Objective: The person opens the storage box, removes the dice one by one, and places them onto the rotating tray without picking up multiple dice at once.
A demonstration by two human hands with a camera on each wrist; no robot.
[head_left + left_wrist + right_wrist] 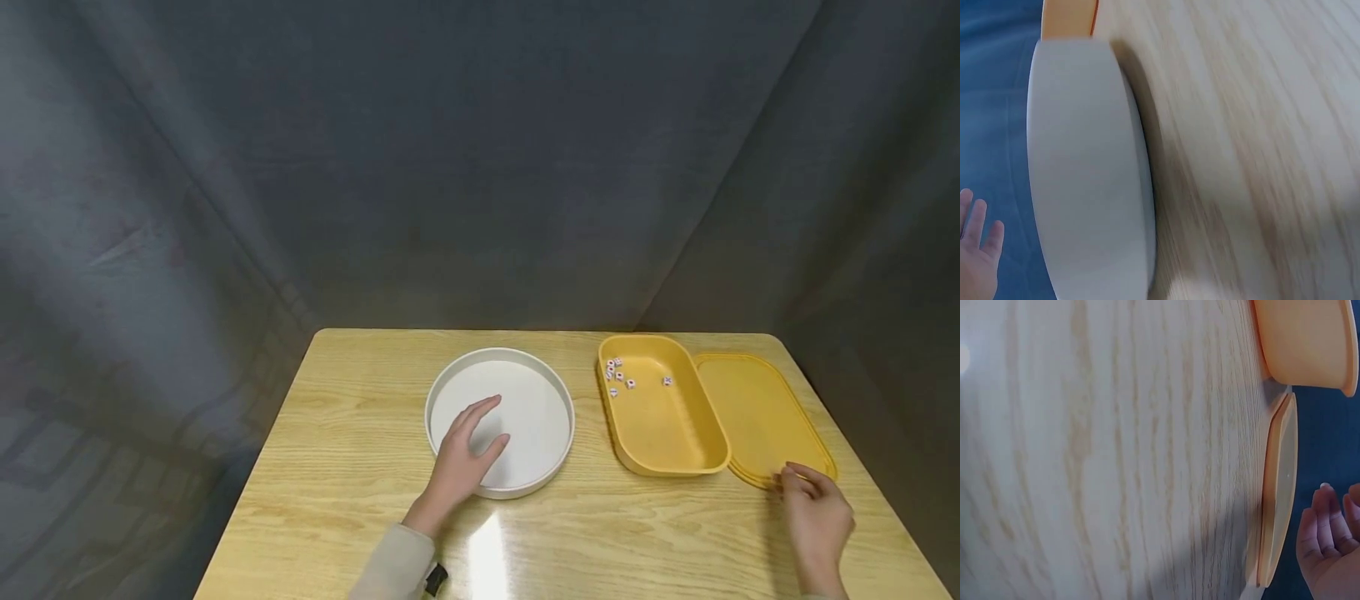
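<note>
A round white tray sits in the middle of the wooden table. My left hand lies over its near left rim with the fingers straight and spread, holding nothing. In the left wrist view the white tray's wall fills the left side, with my left hand's fingertips at the bottom left. A yellow box holds several small white dice. Its yellow lid lies flat beside it. My right hand hovers at the lid's near corner with its fingers loosely curled. The yellow lid and my right hand sit close together, slightly apart.
Grey cloth hangs behind and around the table. The table's right edge runs just beside my right hand. Bare wood lies between my two hands at the front.
</note>
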